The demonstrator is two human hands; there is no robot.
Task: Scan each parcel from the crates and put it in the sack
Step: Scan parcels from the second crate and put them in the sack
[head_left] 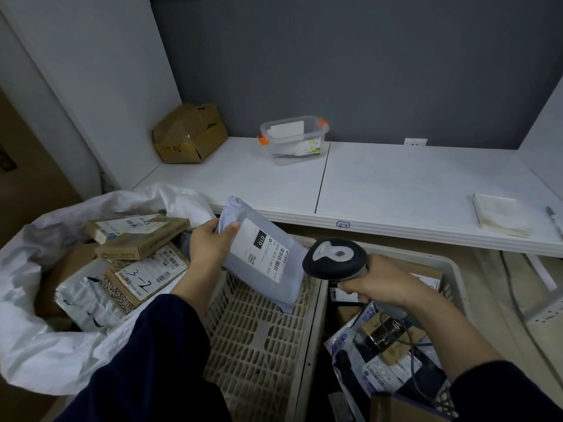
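Note:
My left hand [210, 243] grips the top left end of a grey poly-bag parcel [289, 287], held tilted above the beige slatted crate [259, 339], its white barcode label facing up. My right hand [376, 283] grips the handle of a black and grey barcode scanner [335, 258], whose head sits just right of the label. A second crate [454, 269] on the right holds several parcels [380, 342]. The white sack [36, 345] lies open at the left with several boxes and bags [137, 263] inside.
A white shelf [396, 184] runs across behind the crates. On it stand a crumpled cardboard box [189, 134], a clear plastic tub with orange clips [294, 138], a notepad [499, 214] and a pen [554, 219]. The scanner's cable [411, 360] trails over the right crate.

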